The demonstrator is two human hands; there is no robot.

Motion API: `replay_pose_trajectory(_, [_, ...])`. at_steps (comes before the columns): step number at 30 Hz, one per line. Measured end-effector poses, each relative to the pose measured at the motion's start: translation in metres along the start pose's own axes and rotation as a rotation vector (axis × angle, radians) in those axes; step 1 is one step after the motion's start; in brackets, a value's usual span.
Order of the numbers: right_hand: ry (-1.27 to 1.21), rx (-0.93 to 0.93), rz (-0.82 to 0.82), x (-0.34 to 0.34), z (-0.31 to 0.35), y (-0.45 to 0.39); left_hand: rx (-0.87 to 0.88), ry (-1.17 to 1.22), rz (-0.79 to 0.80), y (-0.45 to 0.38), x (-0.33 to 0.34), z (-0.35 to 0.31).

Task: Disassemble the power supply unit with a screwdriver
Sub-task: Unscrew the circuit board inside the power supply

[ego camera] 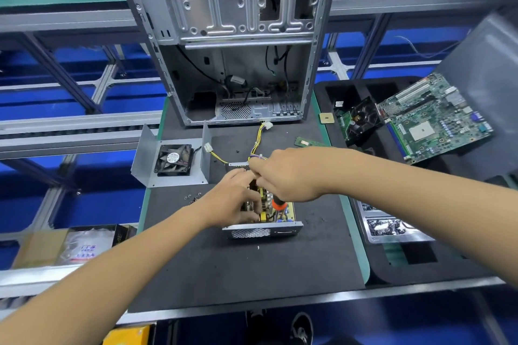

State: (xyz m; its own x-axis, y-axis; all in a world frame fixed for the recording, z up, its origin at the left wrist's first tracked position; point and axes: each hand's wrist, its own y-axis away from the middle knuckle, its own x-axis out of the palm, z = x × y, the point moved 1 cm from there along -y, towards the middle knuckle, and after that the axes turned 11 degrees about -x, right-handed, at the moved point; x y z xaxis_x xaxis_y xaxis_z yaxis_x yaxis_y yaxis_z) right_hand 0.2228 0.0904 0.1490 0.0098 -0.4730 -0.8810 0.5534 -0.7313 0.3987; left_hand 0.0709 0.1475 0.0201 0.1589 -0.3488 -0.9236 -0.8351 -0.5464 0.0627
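Note:
The opened power supply unit sits mid-mat, its yellow-brown circuit board exposed inside a grey metal base with a perforated front. My right hand grips a screwdriver with a black and orange handle, its shaft pointing down into the board. My left hand rests on the board's left side, fingers curled round the edge of the components. The unit's removed cover, with a black fan in it, lies to the left. Yellow wires run from the unit toward the case.
An empty grey computer case stands behind the mat. Loose screws lie left of the unit. A motherboard, a fan module and a CPU chip lie on the black tray at right. Conveyor rails run along the left.

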Motion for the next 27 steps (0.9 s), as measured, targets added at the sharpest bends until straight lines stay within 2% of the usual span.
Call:
replay_pose_trajectory(3, [-0.009, -0.023, 0.027, -0.001, 0.004, 0.000, 0.015, -0.018, -0.028, -0.004, -0.003, -0.002])
replay_pose_trajectory(7, [-0.059, -0.065, 0.044, -0.008, 0.003, 0.003, 0.072, -0.020, 0.013, -0.007, -0.005, -0.006])
replay_pose_trajectory(10, [-0.092, -0.091, 0.048, -0.005, 0.000, 0.004, 0.043, -0.006, 0.046, -0.005, 0.003, -0.003])
replay_pose_trajectory(15, [-0.026, 0.066, 0.029, -0.001, -0.006, 0.000, 0.050, -0.049, 0.123, -0.008, 0.006, -0.001])
replay_pose_trajectory(20, [-0.074, -0.058, -0.007, -0.002, -0.003, 0.000, 0.080, -0.060, 0.146, -0.009, 0.007, -0.001])
replay_pose_trajectory(27, [-0.082, -0.108, 0.036, -0.006, -0.004, -0.003, 0.084, -0.084, 0.158, -0.010, 0.009, 0.001])
